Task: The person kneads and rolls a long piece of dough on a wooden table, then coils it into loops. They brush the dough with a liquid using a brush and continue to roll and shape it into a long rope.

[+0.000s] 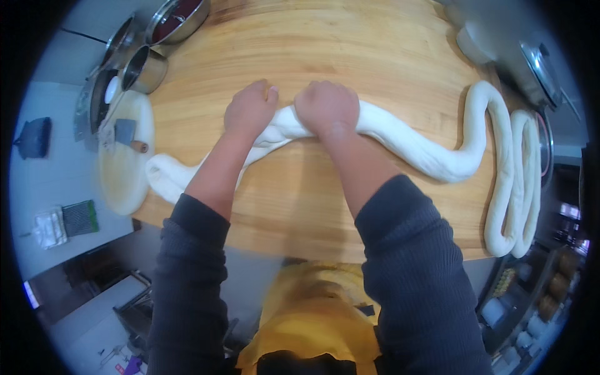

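A long, thick rope of white dough (412,145) winds across the wooden worktop (328,51). Its right part lies in several tight bends at the worktop's right side, and its left end is folded into a blunt loop. My right hand (328,105) is closed over the rope near the middle. Just left of it, my left hand (251,108) curls at the edge of the dough with the thumb side up; its fingertips are hidden, so its hold on the dough cannot be told. Between and below my hands the dough looks split or creased.
At the left edge lies a pale, rounded slab (124,183) with a scraper (126,131) on it. Metal pots (147,70) and a bowl of dark red contents (176,21) stand at the back left. A white container (473,44) and a lidded metal vessel (534,75) are at the back right.
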`<state>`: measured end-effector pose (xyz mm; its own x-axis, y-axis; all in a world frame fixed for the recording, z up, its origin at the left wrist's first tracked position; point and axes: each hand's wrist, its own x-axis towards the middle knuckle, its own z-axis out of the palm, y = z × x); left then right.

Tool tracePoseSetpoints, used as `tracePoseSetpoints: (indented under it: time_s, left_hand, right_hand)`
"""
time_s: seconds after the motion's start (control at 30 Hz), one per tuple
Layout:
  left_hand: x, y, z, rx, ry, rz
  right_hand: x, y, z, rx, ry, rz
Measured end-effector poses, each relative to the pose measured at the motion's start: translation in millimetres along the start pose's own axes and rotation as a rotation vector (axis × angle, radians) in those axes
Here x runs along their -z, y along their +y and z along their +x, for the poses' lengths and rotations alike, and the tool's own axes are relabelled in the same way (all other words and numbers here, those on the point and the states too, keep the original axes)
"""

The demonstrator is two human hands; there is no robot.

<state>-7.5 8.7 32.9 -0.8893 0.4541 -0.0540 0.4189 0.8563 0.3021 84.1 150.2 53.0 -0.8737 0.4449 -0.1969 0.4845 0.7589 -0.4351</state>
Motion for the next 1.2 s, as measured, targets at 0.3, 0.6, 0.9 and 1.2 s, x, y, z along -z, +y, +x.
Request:
tracePoseSetpoints:
  time_s: [0.3,0.6,0.9,1.2]
  left_hand:
    - [-20.9,9.8,-119.5,-0.451,0.361,0.050]
    - [-42.1,10.2,-64.3,-0.179,0.387,0.039]
    - [-36.0,2.1,-13.8,-0.012,0.279,-0.022]
    - [-14.4,-0.4,-2.4,-0.127,0.093,-0.116]
  right_hand:
    - [-49.9,46.3,-80.1,0.476,0.635,0.114]
    - [-50.5,23.9,-22.8,0.189,0.518,0.129]
    - [-28.9,4.5,22.8,0.121,0.269,0.158]
    - [-38.6,3.5,34.1,0.122,0.311,0.101]
